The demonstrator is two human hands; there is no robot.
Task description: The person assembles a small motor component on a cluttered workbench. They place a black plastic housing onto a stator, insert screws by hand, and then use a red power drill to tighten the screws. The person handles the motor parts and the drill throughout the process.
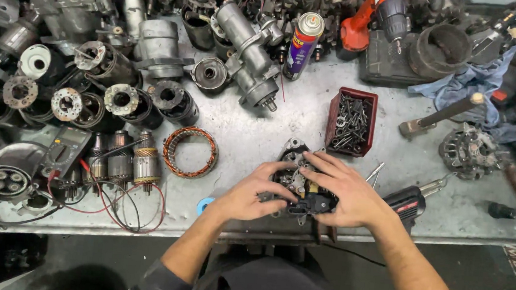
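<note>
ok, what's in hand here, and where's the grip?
Both hands rest on a dark metal alternator part on the bench: left hand on its left edge, right hand across its top and right side. True grip cannot be told.

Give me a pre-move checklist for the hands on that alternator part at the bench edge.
1. Left hand on the alternator part: ok, fingers rest on its left side.
2. Right hand on it: ok, covers its right side.
3. Part supported by the metal bench: ok, though near the front edge.
4. Red screw tray within reach: ok, just behind.
5. Fasteners seated: cannot tell, hidden by fingers.
</note>
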